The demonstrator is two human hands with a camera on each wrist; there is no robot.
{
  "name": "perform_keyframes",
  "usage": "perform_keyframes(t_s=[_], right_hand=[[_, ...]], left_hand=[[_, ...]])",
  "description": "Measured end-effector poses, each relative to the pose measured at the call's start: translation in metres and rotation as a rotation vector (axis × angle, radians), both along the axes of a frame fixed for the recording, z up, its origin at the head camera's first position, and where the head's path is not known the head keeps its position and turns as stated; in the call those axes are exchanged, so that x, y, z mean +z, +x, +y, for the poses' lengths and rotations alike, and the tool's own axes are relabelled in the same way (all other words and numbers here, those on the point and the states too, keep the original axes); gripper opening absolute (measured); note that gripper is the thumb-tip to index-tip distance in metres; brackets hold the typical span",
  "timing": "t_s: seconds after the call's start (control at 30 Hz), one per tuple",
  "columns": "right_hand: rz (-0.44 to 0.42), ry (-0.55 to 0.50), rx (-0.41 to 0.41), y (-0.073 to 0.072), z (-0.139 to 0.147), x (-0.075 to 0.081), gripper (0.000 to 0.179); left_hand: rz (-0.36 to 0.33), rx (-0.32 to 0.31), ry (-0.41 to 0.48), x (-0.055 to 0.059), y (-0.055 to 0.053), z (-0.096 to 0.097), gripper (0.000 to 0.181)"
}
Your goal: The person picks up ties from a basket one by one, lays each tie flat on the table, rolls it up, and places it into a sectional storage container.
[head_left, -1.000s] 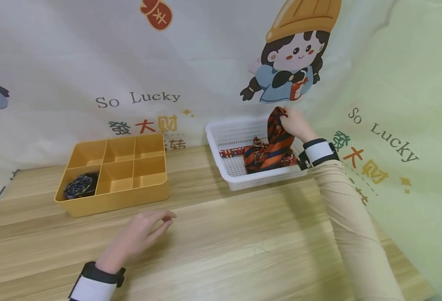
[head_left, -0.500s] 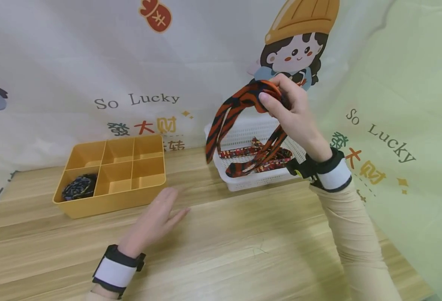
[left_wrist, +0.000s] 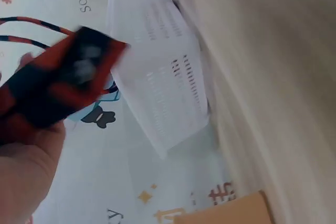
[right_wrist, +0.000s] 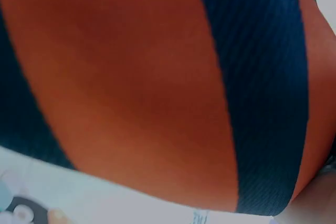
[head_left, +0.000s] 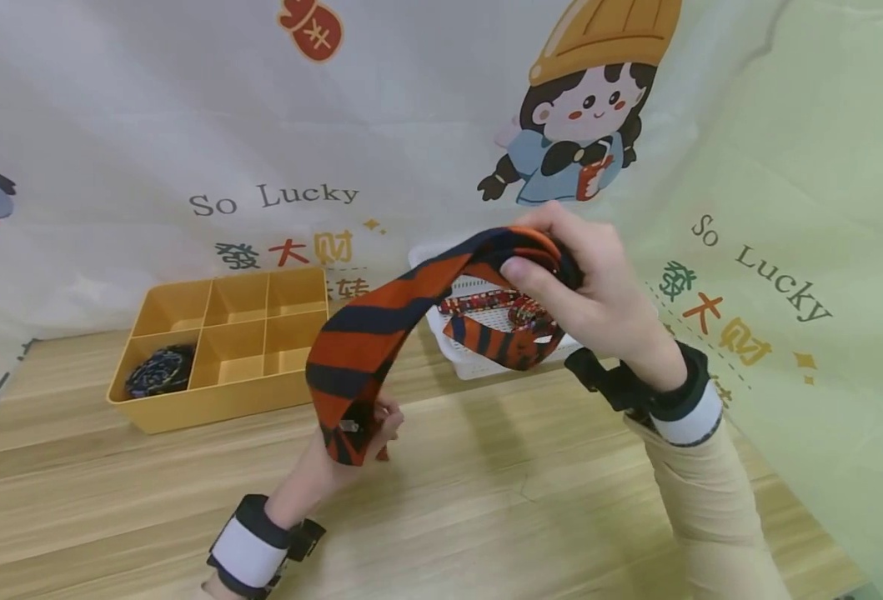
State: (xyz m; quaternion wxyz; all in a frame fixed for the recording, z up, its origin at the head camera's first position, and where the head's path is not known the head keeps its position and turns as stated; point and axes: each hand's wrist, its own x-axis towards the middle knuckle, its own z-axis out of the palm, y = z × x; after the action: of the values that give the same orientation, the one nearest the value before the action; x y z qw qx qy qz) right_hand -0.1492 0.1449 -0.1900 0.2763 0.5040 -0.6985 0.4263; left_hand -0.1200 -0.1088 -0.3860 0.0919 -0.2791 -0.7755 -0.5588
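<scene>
An orange-and-navy striped necktie (head_left: 388,329) hangs in a looped bundle from my right hand (head_left: 594,283), which grips its folded upper part between thumb and fingers. The necktie's wide end droops leftward, its pale label facing up. Behind that end is my left hand (head_left: 388,417), with bent fingertips showing; the cloth hides whether they pinch it. In the left wrist view the blurred necktie (left_wrist: 58,85) covers much of the left hand (left_wrist: 31,161). Striped necktie cloth (right_wrist: 142,93) fills most of the right wrist view.
A white perforated basket (head_left: 471,367) with patterned red ties (head_left: 479,302) stands behind the right hand. At left, a yellow divided box (head_left: 223,398) has a dark rolled tie (head_left: 159,372) in its front-left compartment. Printed cloth (head_left: 411,125) hangs behind the wooden table (head_left: 486,517).
My right hand has lifted the striped necktie out of the basket and brought it nearer. My left hand has moved rightward to the necktie's wide end.
</scene>
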Motion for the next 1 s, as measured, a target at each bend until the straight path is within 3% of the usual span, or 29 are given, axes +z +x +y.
perform_keyframes(t_s=[0.03,0.1,0.2,0.23,0.27,0.33,0.47,0.57,0.67,0.73,0.83,0.93,1.0], right_hand=[[-0.019,0.005,-0.026,-0.001,0.004,-0.001,0.052],[-0.075,0.034,-0.076,-0.003,0.012,-0.001,0.051],[-0.150,0.118,-0.166,-0.008,0.024,-0.002,0.040],[-0.155,0.159,-0.202,-0.009,0.027,-0.002,0.040],[-0.151,0.209,-0.238,-0.011,0.031,-0.002,0.041],[-0.109,0.323,-0.333,-0.015,0.036,-0.004,0.044],[-0.033,0.541,-0.481,-0.022,0.045,-0.012,0.036],[-0.022,0.637,-0.605,-0.029,0.052,-0.023,0.039],[0.024,0.656,-0.769,-0.038,0.061,-0.034,0.038],[0.037,0.635,-0.860,-0.043,0.068,-0.039,0.035],[-0.023,0.593,-0.937,-0.048,0.079,-0.042,0.033],[-0.125,0.581,-0.925,-0.053,0.091,-0.041,0.034],[-0.198,0.612,-0.880,-0.058,0.100,-0.042,0.032]], left_hand=[[0.007,0.001,0.027,0.000,0.003,-0.003,0.017],[0.046,-0.028,0.179,-0.001,0.007,-0.010,0.034],[0.177,-0.113,0.427,0.000,0.009,-0.024,0.069],[0.217,-0.124,0.473,0.001,0.009,-0.029,0.076],[0.263,-0.088,0.479,0.003,0.010,-0.034,0.083],[0.300,0.037,0.396,0.007,0.012,-0.047,0.072],[0.301,0.335,0.128,0.015,0.018,-0.069,0.053],[0.338,0.413,0.052,0.023,0.019,-0.084,0.040],[0.342,0.488,0.019,0.032,0.024,-0.100,0.029],[0.265,0.566,0.002,0.040,0.029,-0.110,0.029],[0.047,0.658,0.011,0.050,0.038,-0.132,0.032],[-0.175,0.688,0.002,0.053,0.044,-0.162,0.025],[-0.308,0.666,-0.042,0.051,0.048,-0.186,0.017]])
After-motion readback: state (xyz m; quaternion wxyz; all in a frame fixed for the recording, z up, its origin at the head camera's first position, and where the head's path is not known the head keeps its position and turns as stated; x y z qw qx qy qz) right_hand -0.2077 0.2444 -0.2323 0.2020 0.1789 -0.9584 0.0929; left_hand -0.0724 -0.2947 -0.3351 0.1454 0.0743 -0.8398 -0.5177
